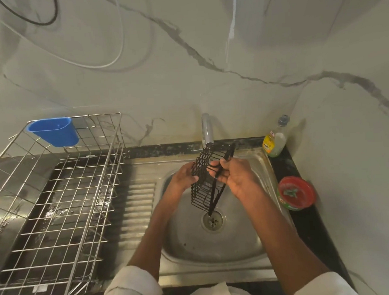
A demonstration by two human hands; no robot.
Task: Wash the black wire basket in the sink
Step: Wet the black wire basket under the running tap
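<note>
Your left hand [184, 175] & right hand [232, 175] both grip the black wire basket [205, 183], held tilted over the sink [216, 243], just under the tap [207, 129].

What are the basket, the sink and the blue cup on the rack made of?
Basket: thin wire grid with a matte black finish, likely coated metal. Sink: brushed stainless steel by its dull grey sheen and pressed drain ribs. Blue cup: looks like moulded plastic, uniform opaque colour with smooth walls. Both hands, left and right, grip the basket.
</note>
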